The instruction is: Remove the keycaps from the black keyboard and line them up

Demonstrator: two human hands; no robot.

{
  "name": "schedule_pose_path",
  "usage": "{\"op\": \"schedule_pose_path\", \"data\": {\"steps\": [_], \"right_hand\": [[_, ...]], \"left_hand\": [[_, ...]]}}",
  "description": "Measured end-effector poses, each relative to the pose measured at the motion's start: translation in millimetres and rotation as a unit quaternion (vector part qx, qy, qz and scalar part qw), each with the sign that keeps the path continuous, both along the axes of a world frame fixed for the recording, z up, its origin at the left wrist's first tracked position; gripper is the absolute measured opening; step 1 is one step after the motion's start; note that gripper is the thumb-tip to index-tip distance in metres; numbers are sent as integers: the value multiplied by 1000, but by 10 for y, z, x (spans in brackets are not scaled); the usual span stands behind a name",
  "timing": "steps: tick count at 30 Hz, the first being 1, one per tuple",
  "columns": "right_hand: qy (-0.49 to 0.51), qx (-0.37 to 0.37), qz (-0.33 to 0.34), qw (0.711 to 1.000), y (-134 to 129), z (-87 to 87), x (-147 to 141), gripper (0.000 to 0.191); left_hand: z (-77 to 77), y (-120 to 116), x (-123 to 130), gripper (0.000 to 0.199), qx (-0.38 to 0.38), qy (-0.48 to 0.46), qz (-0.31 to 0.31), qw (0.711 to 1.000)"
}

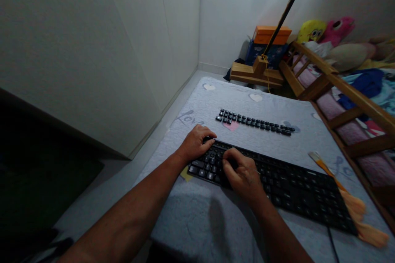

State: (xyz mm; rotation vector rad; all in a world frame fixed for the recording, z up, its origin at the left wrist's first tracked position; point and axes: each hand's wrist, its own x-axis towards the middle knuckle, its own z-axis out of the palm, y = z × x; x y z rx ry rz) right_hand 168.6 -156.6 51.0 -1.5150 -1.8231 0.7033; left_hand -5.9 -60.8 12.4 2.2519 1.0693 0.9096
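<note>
A black computer keyboard (286,181) lies slantwise on the cloth-covered surface, with keys gone from its upper left part. My left hand (197,141) grips its far left corner, thumb on top and fingers over the back edge. Over the left-hand keys, my right hand (243,172) is closed in a pinch, thumb and forefinger together. Whatever those fingertips hold is hidden. Beyond the keyboard, several loose black keycaps (253,122) stand in rows.
A paintbrush (322,164) and an orange cloth (358,209) lie right of the keyboard. The patterned sheet (191,205) covers the surface. A wooden bed rail (354,86) runs along the right, and a pole on a wooden base (256,72) stands behind. Pale panels (138,49) rise at left.
</note>
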Motion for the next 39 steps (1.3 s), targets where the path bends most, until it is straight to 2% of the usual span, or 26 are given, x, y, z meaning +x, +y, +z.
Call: {"op": "schedule_pose_path", "data": {"steps": [9,16,20,27,32,39], "right_hand": [[2,-3,9,1000,19,-7,-11,9],[38,-53,65,996,163,25,137,9],[53,-81,63,993,206,29,180,8],[-2,-66,86,994,182,79,140,8],[-23,-42,49,998,130,105,70,8],[28,-43,-18,999,129,76,78,9]], "left_hand": [[-25,14,1,15,4,4,1,1000],[-12,15,4,16,1,9,-2,1000],[-6,12,6,15,-3,8,1,1000],[1,16,17,15,-3,7,1,1000],[9,17,14,15,-3,0,0,1000],[-34,34,6,15,-2,7,-2,1000]]}}
